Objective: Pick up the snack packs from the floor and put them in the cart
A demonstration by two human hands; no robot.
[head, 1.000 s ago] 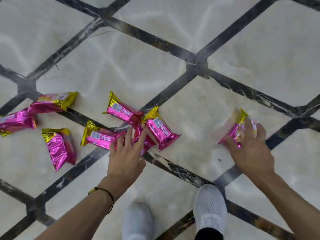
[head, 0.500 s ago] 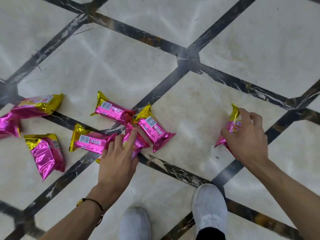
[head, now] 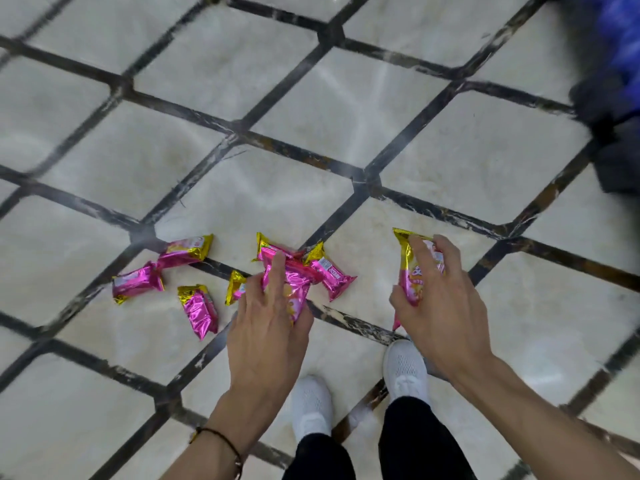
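Note:
Pink and gold snack packs lie scattered on the marble floor. My left hand [head: 270,320] grips one pack [head: 294,289], lifted above the cluster. My right hand [head: 436,299] holds another pack [head: 410,271] upright, off the floor. Still on the floor are a pack at far left [head: 136,282], one behind it [head: 185,252], one in front [head: 199,310], one partly hidden by my left hand [head: 235,287] and a pack to the right of that hand [head: 332,273]. A further pack [head: 266,249] peeks out behind my fingers.
A blurred blue and black object [head: 613,81], possibly the cart, sits at the upper right edge. My two white shoes [head: 311,403] [head: 405,368] stand just below the hands. The floor is pale marble tiles [head: 346,109] with dark borders.
Both hands have risen from the floor, each with a pack in its grip. The view has pulled back and tilted up, bringing the blue object into sight.

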